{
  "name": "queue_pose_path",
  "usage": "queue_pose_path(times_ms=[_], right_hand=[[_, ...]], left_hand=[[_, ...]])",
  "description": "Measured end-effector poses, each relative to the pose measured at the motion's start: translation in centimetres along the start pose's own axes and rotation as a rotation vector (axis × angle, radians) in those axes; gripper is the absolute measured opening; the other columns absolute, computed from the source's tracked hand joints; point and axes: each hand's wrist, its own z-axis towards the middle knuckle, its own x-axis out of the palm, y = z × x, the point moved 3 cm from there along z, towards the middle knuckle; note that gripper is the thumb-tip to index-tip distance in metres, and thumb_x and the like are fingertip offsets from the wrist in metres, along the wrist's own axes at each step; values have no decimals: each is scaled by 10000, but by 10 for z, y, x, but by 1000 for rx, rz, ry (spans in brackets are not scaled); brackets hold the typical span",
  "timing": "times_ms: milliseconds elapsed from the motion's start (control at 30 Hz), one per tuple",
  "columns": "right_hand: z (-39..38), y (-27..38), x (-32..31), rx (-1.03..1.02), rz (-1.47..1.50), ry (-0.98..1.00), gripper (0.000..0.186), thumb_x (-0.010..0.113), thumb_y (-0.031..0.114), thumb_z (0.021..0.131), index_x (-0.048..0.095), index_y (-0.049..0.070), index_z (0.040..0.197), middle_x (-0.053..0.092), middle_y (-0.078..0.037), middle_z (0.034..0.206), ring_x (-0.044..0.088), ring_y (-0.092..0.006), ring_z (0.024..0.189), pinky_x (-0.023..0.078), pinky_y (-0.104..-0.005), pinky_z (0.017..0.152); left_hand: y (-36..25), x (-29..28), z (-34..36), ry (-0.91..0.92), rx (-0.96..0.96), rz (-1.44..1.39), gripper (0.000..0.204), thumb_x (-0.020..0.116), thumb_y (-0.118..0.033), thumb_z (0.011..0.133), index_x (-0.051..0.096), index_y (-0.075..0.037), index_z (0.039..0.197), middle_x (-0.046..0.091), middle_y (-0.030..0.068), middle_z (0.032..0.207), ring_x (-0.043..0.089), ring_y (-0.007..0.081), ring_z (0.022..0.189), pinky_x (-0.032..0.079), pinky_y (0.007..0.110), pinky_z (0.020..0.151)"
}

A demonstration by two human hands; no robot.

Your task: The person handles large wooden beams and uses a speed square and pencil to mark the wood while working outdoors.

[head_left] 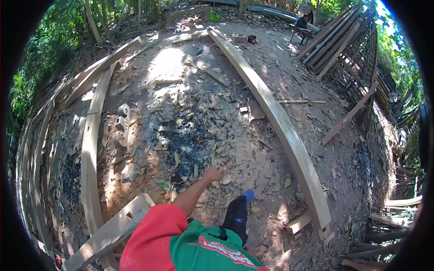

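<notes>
My left hand (213, 173) hangs over the leaf-strewn dirt, with its fingers curled; what they hold, if anything, is hidden. Beside it is a dark patch of charred bits (185, 144). A long squared timber (275, 122) runs away from me on the right, resting near me on a short block (298, 222). To the left, another long notched beam (93, 144) lies lengthwise, and a shorter beam with a cut hole (115, 226) slants beside my red sleeve. My right hand is not in view.
More timbers (43, 167) and carved wooden pieces (122, 128) lie on the left. At the upper right are stacked planks and poles (330, 38), with a seated person (301, 25) nearby. Cut branches (379, 235) lie at the lower right; trees edge the area.
</notes>
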Motion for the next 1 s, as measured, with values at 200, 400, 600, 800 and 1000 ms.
queue_pose_path(times_ms=[200, 400, 600, 800, 1000], right_hand=[[145, 167, -11, -282, -536, 70, 282, 532, 263, 887, 585, -12, 916, 639, -134, 749, 623, -250, 563, 504, -377, 476], [251, 470, -41, -406, -460, 5, 243, 526, 204, 882, 585, -32, 882, 614, -132, 687, 600, -235, 495, 472, -367, 405], [329, 842, -58, -579, -230, -272, 271, 539, 249, 895, 605, -8, 839, 581, -88, 581, 561, -175, 445, 427, -305, 377], [322, 976, 130, -743, -419, 230, 335, 565, 309, 890, 586, 4, 1028, 653, -126, 801, 617, -178, 606, 512, -308, 545], [323, 945, 258, -335, -641, 525, 300, 600, 296, 880, 605, 2, 939, 629, -87, 736, 612, -167, 599, 479, -294, 509]], left_hand=[[96, 14, 58, 137, -139, 458, 582, 421, -547, 909, 607, -73, 1191, 582, 274, 1157, 536, 416, 1120, 408, 485, 978], [130, -33, 3, 282, -249, 579, 345, 432, -320, 927, 605, -77, 1101, 647, 220, 1018, 611, 408, 966, 471, 466, 862], [20, -51, 161, -52, -501, 318, 359, 416, -321, 929, 610, -55, 1074, 647, 215, 1015, 619, 410, 939, 482, 467, 843], [17, -32, 309, 104, -363, 503, 386, 469, -395, 881, 610, -178, 1167, 635, 222, 1057, 620, 381, 976, 485, 448, 864], [-1, -124, 449, 6, -316, 368, 535, 478, -501, 873, 625, -52, 1126, 629, 227, 1085, 596, 394, 1017, 464, 445, 897]])
